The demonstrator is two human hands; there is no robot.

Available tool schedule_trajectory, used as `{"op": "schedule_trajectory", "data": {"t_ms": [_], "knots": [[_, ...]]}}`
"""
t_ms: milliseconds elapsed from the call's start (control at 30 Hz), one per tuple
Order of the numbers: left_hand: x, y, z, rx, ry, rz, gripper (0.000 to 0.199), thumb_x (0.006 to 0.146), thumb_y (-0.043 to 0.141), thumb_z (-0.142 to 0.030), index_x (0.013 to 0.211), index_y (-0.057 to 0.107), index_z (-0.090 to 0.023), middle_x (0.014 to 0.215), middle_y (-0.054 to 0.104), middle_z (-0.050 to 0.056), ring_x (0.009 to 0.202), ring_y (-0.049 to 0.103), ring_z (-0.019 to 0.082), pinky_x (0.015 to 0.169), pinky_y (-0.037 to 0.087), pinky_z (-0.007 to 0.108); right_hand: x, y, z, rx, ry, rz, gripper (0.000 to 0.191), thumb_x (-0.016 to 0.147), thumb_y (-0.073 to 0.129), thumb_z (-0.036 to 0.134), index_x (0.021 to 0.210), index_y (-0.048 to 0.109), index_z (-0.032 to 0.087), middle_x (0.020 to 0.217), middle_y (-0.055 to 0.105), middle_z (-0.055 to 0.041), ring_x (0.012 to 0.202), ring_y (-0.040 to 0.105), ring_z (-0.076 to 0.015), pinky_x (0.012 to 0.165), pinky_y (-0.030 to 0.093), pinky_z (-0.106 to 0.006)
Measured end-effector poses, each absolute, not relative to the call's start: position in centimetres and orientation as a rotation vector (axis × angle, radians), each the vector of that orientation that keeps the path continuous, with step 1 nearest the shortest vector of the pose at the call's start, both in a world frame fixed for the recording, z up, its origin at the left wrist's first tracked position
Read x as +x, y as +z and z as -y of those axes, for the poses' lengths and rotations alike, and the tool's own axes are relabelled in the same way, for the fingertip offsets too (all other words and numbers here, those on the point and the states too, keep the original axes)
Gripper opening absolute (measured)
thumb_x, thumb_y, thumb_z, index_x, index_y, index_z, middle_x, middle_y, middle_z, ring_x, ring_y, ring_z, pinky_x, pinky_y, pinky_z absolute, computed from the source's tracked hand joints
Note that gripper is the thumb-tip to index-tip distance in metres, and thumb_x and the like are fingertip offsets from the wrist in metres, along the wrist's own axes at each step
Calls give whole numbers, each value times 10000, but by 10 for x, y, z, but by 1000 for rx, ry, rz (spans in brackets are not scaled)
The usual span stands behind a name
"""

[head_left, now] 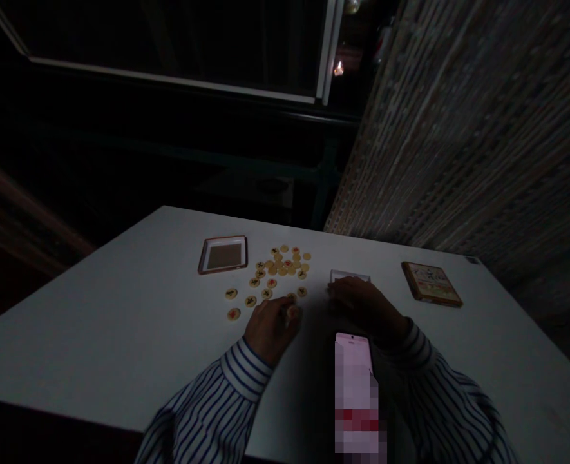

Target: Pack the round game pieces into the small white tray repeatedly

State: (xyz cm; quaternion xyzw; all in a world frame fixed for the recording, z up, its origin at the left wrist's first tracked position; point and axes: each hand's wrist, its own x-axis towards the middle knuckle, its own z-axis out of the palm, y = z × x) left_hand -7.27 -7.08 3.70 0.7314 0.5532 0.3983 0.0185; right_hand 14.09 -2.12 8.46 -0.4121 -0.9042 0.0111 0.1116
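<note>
Round pale Chinese chess pieces (282, 270), marked in red or black or with blank faces up, lie loosely grouped mid-table. My left hand (271, 325) is at their near edge, fingers curled in a pinch on one chess piece (292, 312). To the right, my right hand (362, 301) reaches over the near side of a small white open box (350, 275). It covers most of that box, and its fingertips are too dark to make out. Below that hand lies a lit phone (355, 386), its screen partly blurred out.
An open brown-edged tray (223, 254) sits left of the pieces. A flat printed box (431, 283) rests at the right of the white table (96, 309). Behind the table hang a string curtain (434, 129) and a dark window with a pale frame (178, 80).
</note>
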Motion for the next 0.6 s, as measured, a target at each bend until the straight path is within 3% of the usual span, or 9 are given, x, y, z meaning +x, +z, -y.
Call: {"op": "schedule_trajectory", "data": {"t_ms": [600], "knots": [[-29, 55, 46, 2308, 1200, -1613, 171, 774, 483, -280, 881, 543, -161, 734, 588, 37, 697, 532, 159, 660, 438, 307, 169, 93, 13, -1315, 7, 2580, 274, 821, 460, 325, 1053, 541, 203, 974, 606, -58, 855, 544, -172, 709, 403, -285]]}}
